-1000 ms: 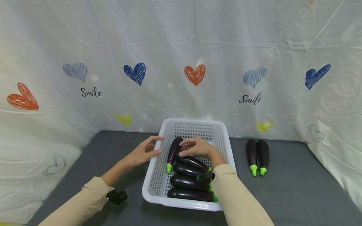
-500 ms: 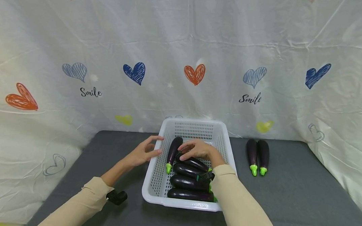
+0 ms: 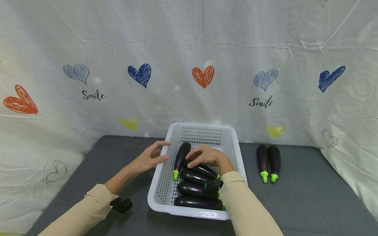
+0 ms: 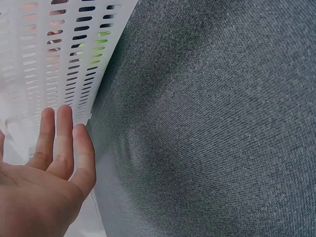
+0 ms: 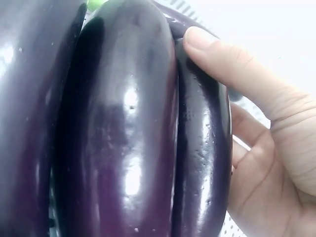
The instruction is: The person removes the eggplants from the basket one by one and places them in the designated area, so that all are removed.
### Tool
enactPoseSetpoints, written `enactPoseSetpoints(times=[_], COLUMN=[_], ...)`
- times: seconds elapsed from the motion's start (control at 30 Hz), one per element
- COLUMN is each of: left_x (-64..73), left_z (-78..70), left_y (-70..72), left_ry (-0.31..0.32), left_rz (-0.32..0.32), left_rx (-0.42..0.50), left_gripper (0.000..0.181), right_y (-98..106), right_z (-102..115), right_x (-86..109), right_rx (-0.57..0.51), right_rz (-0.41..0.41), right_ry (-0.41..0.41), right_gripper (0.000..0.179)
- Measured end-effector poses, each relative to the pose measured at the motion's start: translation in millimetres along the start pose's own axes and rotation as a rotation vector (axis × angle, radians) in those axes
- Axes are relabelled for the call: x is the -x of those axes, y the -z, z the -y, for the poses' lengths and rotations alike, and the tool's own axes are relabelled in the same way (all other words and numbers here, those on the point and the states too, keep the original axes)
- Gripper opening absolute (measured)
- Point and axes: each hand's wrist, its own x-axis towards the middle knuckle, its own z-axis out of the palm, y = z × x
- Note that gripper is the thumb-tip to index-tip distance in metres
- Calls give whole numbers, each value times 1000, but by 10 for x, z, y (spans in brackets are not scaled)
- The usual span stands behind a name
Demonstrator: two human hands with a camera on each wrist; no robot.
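Note:
A white perforated basket (image 3: 156,192) holds several dark purple eggplants with green stems. My right hand (image 3: 207,157) is inside it and grips the farthest of the crosswise eggplants (image 3: 204,170) near its blunt left end. In the right wrist view its thumb (image 5: 217,52) presses one side of that eggplant (image 5: 203,143), with fingers partly hidden behind. An eggplant (image 3: 181,158) lies lengthwise along the left wall, just beside my right fingertips. My left hand (image 3: 147,160) is at the basket's left side, fingers spread at the rim; the left wrist view shows loosely extended fingers (image 4: 64,133) beside the slotted wall.
Two more eggplants (image 3: 274,162) lie side by side on the dark grey tablecloth (image 3: 312,201), right of the basket. Behind the table hangs a pale curtain (image 3: 176,47) printed with hearts. The basket stands close to the curtain at the table's far edge.
My right hand has lowered slightly, and its thumb and fingers have drawn in around the farthest crosswise eggplant. The left hand has stayed at the basket's left side.

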Motion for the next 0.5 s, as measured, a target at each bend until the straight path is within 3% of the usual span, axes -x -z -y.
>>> enactPoseSetpoints(times=[0.5], left_x=[-13], left_z=[14], left_y=[-7], left_ry=[8], left_rz=[-3], left_rx=[8], left_gripper=[56], right_y=[70], right_z=[64], right_x=[6], right_rx=[-3], right_rz=[-30], right_ry=[27], right_gripper=[32])
